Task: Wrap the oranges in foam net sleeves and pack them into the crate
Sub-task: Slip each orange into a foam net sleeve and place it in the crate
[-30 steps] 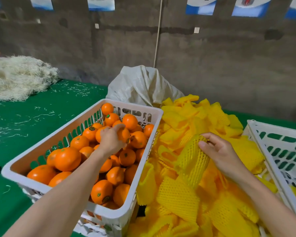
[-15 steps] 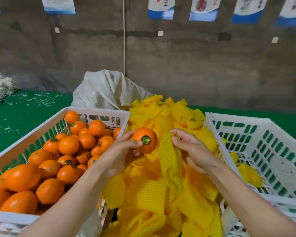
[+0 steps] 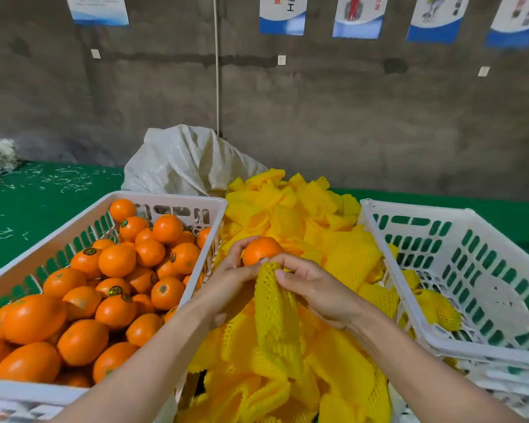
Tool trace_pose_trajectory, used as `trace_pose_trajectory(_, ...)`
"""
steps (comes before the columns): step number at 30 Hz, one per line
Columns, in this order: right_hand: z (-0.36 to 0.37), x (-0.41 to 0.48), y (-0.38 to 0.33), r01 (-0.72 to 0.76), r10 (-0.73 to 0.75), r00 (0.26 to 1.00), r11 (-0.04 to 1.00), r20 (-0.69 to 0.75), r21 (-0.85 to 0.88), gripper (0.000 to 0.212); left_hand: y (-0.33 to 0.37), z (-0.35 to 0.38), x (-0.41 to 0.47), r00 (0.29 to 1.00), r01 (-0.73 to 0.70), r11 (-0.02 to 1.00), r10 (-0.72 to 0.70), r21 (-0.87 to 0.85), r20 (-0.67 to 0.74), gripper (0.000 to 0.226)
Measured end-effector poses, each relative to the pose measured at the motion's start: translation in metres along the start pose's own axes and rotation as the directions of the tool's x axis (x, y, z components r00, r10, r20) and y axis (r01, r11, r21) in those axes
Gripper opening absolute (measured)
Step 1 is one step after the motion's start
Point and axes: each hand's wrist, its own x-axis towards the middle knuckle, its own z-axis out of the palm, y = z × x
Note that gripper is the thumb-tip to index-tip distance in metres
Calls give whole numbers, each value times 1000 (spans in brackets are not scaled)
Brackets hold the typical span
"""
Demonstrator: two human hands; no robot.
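Holding one orange (image 3: pixel 261 250) in my left hand (image 3: pixel 232 277), fingers curled round it, just above the heap of yellow sleeves (image 3: pixel 287 215); my right hand (image 3: pixel 312 288) pinches the mouth of a foam net sleeve (image 3: pixel 275 303) that hangs down, its top edge touching the fruit; to do this well, I judge, I should stretch the mouth wide, seat the orange squarely and draw the net evenly over it; the packing crate (image 3: pixel 440 215) stands at my right, the stock crate (image 3: pixel 165 196) at my left
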Motion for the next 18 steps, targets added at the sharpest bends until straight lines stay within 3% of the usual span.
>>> trace_pose_trajectory(4,7,8,7,138,-177,977,950,-118,-282,23,0,-1,1,999,38,990,-38,-136,5,59)
trace_pose_trajectory(7,4,14,12,166,-297,914,895,-275,-414,13,0,0,0,996,54,958,-30,-283,88,40)
trace_pose_trajectory(8,4,15,14,166,-309,893,902,-328,-399,10,0,1,-1,993,57,955,-24,-292,116,39)
trace_pose_trajectory(11,7,16,18,132,-303,856,912,-419,-389,11,-1,4,-4,995,54,980,-36,-192,96,86)
trace_pose_trajectory(13,11,15,20,136,-324,840,903,-436,-408,13,-1,2,-4,997,23,994,-14,-108,79,106)
trace_pose_trajectory(16,12,11,18,149,-346,805,904,-482,-400,14,-1,-1,-4,996,1,997,7,-83,86,102)
trace_pose_trajectory(18,10,8,16,178,-288,794,952,-535,-248,11,-1,-2,-5,994,6,993,7,-119,105,95)
